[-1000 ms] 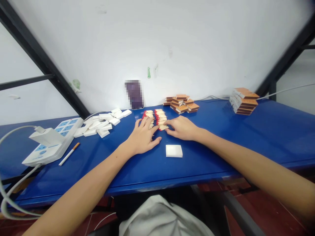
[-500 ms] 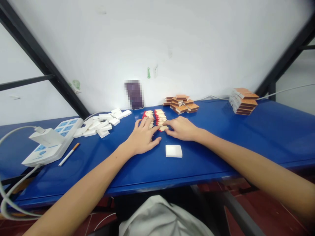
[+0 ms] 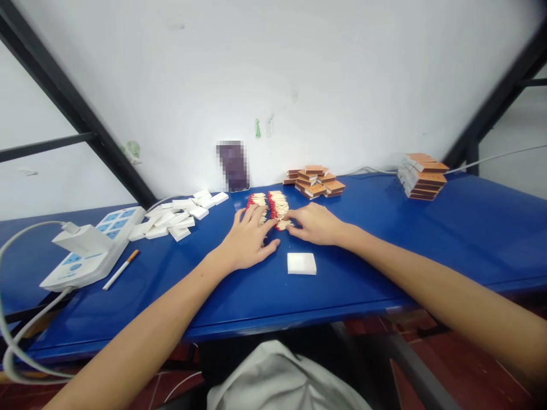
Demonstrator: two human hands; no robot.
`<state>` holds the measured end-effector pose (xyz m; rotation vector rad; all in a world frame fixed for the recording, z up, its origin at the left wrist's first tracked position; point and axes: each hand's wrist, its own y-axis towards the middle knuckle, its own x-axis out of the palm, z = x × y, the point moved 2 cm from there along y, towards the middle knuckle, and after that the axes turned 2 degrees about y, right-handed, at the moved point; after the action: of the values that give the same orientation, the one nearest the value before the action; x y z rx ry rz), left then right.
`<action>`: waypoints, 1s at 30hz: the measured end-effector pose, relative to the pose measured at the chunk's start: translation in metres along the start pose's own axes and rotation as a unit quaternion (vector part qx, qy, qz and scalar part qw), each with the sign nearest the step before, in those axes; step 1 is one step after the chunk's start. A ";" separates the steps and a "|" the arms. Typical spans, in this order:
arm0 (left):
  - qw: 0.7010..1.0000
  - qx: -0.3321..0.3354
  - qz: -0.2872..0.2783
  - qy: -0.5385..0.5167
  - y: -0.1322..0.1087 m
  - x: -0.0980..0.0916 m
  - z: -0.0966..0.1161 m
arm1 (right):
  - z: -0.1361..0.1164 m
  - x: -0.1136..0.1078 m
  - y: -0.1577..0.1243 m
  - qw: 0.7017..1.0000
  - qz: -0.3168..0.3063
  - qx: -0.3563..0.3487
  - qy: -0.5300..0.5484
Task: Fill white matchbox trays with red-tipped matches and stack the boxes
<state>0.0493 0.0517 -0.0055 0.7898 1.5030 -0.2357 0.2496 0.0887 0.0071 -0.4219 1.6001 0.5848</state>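
Both hands rest on the blue table (image 3: 384,256) at the near edge of the matchstick pile (image 3: 273,204); left hand (image 3: 248,239) lies flat, fingers spread, tips touching the sticks, clenching nothing; right hand (image 3: 315,224) has fingertips pinched on a few matchsticks at the pile's near right corner. A white inner tray (image 3: 301,263) lies just in front of the hands, untouched. More white trays (image 3: 177,215) heaped to the left, near a power strip (image 3: 92,245) and a cigarette (image 3: 120,269); brown matchbox sleeves (image 3: 315,180) stacked behind the pile, another stack (image 3: 423,175) far right.
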 end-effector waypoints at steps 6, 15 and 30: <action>1.000 -0.001 -0.003 0.006 0.000 0.001 -0.001 | 0.001 0.001 -0.001 1.000 0.016 -0.014 0.017; 1.000 0.001 -0.005 0.007 0.000 -0.001 0.000 | 0.002 0.000 0.001 0.997 0.078 -0.002 0.014; 0.998 0.062 0.020 -0.014 0.002 -0.006 0.005 | 0.001 0.004 0.004 0.998 0.053 -0.037 -0.012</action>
<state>0.0534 0.0483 0.0006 0.9119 1.4545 -0.3109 0.2476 0.0933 0.0040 -0.3853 1.5879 0.7301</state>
